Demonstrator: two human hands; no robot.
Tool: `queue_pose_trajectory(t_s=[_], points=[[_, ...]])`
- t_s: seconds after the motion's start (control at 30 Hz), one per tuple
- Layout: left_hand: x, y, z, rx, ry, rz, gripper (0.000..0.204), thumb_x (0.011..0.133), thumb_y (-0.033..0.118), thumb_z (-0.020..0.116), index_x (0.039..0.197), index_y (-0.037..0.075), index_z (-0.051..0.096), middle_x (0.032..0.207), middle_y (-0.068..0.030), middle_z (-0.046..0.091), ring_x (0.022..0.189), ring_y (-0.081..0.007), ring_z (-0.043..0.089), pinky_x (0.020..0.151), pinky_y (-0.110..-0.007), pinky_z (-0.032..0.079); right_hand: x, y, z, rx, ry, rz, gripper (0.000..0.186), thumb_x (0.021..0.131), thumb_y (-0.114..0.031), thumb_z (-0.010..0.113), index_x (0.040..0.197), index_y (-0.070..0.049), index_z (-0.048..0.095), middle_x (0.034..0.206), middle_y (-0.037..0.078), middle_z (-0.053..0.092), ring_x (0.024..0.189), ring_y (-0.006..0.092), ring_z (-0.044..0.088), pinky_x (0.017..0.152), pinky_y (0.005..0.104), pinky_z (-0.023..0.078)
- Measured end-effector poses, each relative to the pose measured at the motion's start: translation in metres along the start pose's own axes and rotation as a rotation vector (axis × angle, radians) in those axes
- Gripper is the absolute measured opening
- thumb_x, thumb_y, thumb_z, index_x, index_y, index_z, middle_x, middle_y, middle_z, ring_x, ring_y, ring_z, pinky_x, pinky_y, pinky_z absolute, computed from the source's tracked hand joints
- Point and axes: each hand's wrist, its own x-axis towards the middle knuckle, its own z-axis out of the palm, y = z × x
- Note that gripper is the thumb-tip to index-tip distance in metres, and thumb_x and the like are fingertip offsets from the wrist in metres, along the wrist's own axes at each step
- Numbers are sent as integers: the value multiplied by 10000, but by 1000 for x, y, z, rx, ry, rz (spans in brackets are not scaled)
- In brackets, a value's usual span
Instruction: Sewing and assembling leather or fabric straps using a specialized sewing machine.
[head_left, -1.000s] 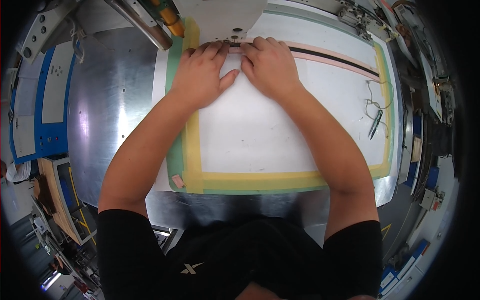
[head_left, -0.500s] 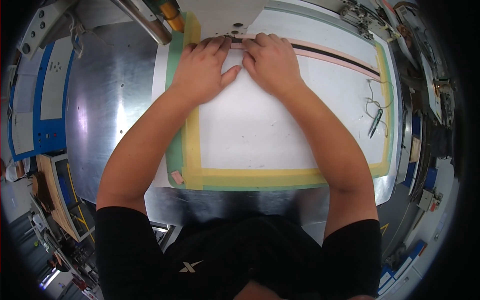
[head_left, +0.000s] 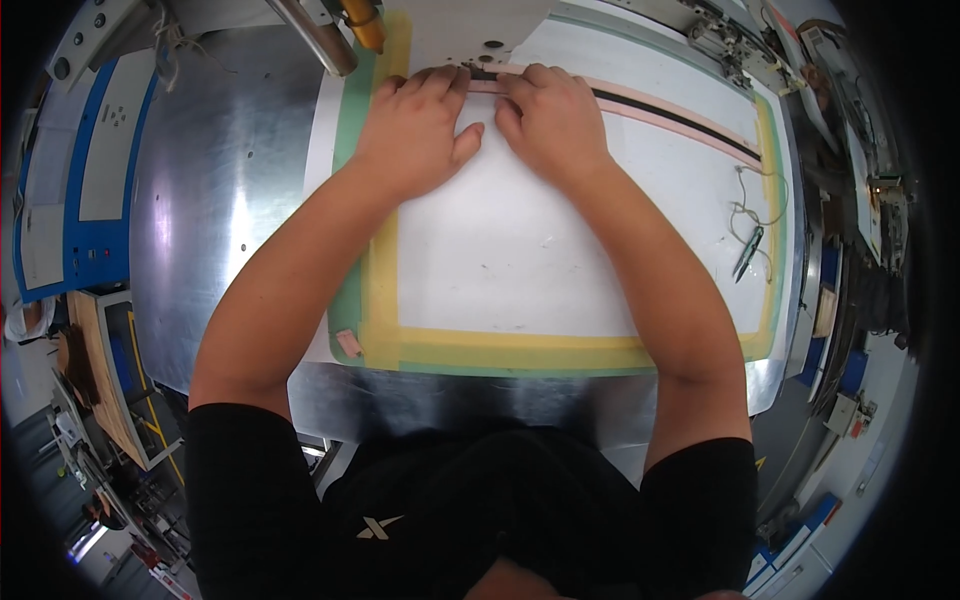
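A narrow black strip (head_left: 683, 121) lies between pink bands (head_left: 640, 116) across the far part of a white board (head_left: 480, 270). My left hand (head_left: 418, 130) rests palm down on the board's far left. Its fingers reach the strip's left end beside the machine head (head_left: 465, 30), and its thumb points out to the side. To its right, my right hand (head_left: 552, 120) lies over the strip, fingers bent lightly with fingertips on it and thumb just below. A short piece of strip shows between the hands. Some fingertips are hidden from view.
Yellow tape (head_left: 520, 349) and green tape edge the board. On its right lie dark green thread snips (head_left: 748, 255) with a looped cord (head_left: 783, 195). A metal post (head_left: 325, 45) stands at the far left. A blue-framed control box (head_left: 105, 190) sits beside the metal table (head_left: 220, 140).
The view has shifted slightly. The gap between my hands looks a little wider, with the right hand slightly further right. Both hands stay on the strip.
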Motion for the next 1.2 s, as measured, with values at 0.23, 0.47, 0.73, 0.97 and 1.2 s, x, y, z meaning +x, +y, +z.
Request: queue_pose_trajectory(t_s=[0.23,0.47,0.73,0.97,1.2], points=[[2,1,-6,58,-10,15,611,969,438,632,1397,2,613,1334,-141,650,1207,-300,627,1058,-466,432,-4,5,-15,-50,-47,24,174,876,-196,683,956,-78,785,871,47,684,894,248,662,847,418,498],[8,17,-12,59,-64,-17,645,975,493,633,1392,1,617,1343,-150,656,1213,-294,630,1036,-440,449,-7,7,-15,-48,8,6,189,888,-200,675,982,-81,789,882,47,688,919,243,666,860,415,498],[6,25,-12,130,-61,-71,626,999,498,605,1422,37,616,1364,-157,651,1215,-309,627,1034,-454,451,-6,7,-19,-46,-75,47,167,900,-193,658,935,-78,774,892,53,700,929,249,672,891,418,503],[7,26,-4,165,-1,-70,598,1006,473,599,1427,49,616,1398,-160,628,1270,-324,597,1071,-459,431,-35,57,-51,-128,-69,93,193,913,-186,663,1030,-100,790,941,55,725,949,252,680,897,434,509],[14,48,-7,153,-45,-128,609,990,493,621,1418,61,633,1399,-184,621,1294,-364,577,1113,-474,409,-38,57,-49,-125,-75,92,256,930,-198,658,1117,-75,781,1015,84,740,985,287,683,906,443,513]])
